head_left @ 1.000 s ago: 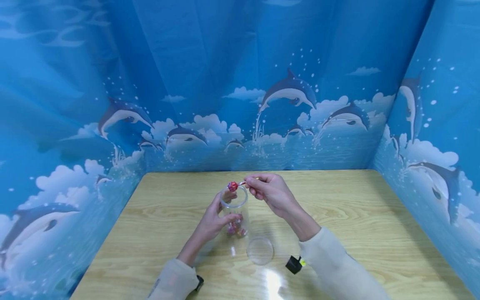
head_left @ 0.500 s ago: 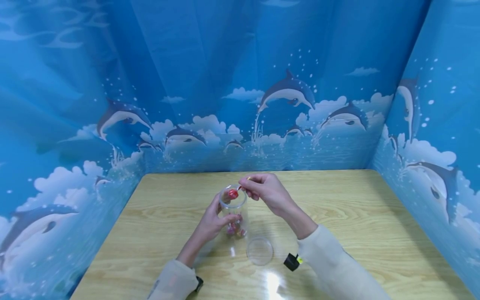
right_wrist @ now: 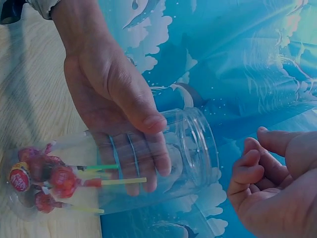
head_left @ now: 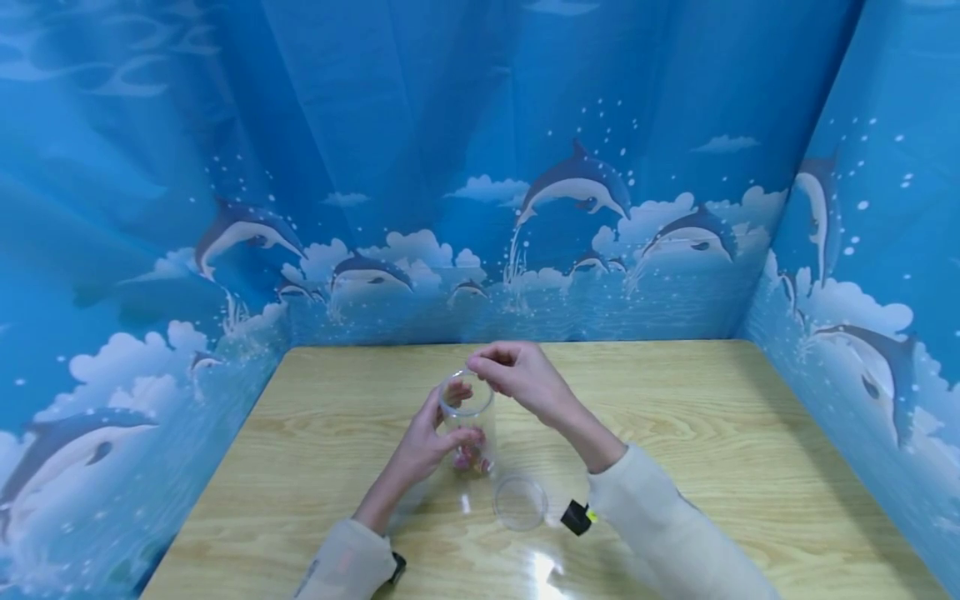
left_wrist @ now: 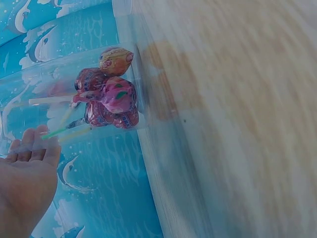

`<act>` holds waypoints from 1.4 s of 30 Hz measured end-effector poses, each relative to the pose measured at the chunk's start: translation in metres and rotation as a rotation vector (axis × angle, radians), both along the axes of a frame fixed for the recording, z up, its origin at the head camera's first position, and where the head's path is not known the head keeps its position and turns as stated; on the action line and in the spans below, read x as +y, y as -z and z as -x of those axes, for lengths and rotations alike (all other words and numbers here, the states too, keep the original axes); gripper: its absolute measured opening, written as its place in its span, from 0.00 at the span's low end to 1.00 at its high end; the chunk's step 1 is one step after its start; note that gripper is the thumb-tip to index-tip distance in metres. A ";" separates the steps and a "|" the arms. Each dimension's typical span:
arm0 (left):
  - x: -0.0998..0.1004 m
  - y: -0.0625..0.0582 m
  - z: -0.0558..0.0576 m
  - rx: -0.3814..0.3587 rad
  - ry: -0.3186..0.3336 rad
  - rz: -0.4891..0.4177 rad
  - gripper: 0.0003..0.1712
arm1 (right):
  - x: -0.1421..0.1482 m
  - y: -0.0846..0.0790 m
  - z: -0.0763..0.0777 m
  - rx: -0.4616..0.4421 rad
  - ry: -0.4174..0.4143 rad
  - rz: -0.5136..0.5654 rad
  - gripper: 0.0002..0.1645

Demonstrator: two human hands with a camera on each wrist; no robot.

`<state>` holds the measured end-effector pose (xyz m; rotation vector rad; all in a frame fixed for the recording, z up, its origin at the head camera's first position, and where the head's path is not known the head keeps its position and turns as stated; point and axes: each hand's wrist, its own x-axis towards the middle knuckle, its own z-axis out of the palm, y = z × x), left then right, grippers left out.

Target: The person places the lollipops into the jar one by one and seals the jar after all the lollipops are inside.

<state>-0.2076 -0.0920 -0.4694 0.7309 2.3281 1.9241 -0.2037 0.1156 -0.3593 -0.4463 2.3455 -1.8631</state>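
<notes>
A clear plastic jar [head_left: 483, 421] stands on the table, its mouth uncovered. My left hand [head_left: 423, 442] grips it from the left, thumb on the near side and fingers behind. Inside, at the bottom, lie several wrapped lollipops [right_wrist: 64, 181], red, pink and orange, with coloured sticks pointing toward the mouth. My right hand [head_left: 517, 379] hovers at the far right of the jar's rim. In the right wrist view its fingers are loosely curled, thumb close to the index finger, and nothing sits between them.
A round clear lid [head_left: 521, 503] lies on the wooden table [head_left: 315, 483], just in front of the jar. A small black device [head_left: 577, 517] shows beside my right sleeve. Blue dolphin-print curtains [head_left: 420, 125] rise behind the table and at both sides.
My right hand has lowered a red lollipop into the jar's mouth and let it go, then shifted slightly left over the rim. The left hand and jar have stayed in place.
</notes>
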 end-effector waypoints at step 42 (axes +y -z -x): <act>-0.001 0.002 0.001 0.027 -0.009 0.023 0.47 | 0.070 0.119 -0.064 0.053 -0.067 -0.178 0.33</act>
